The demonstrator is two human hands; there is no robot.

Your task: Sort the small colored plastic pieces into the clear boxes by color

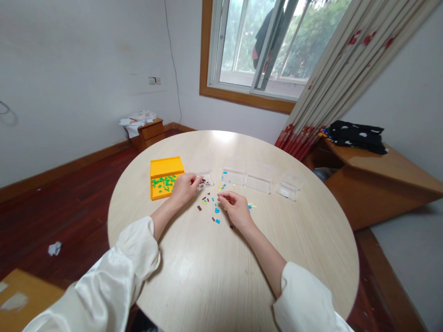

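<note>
My left hand (185, 188) is between the yellow box (166, 164) and a small clear box (208, 177) that holds brown pieces. Its fingers are pinched at that box's edge; whatever is in them is too small to name. Green pieces (162, 183) lie in the open yellow box. My right hand (236, 208) hovers over loose blue, brown and yellow pieces, its fingertips together near a tiny piece I cannot make out. Below its fingers lie a blue piece (217, 210) and, further left, a brown piece (199, 208). A long clear box (233, 176) at the back holds a few blue pieces.
Another clear compartment (258, 183) and a smaller clear box (287, 191) stand to the right on the round table (194, 276). Beyond the table are a small cabinet (152, 131) with papers, a curtain (328, 69) and a tilted wooden cabinet (387, 184) with dark cloth.
</note>
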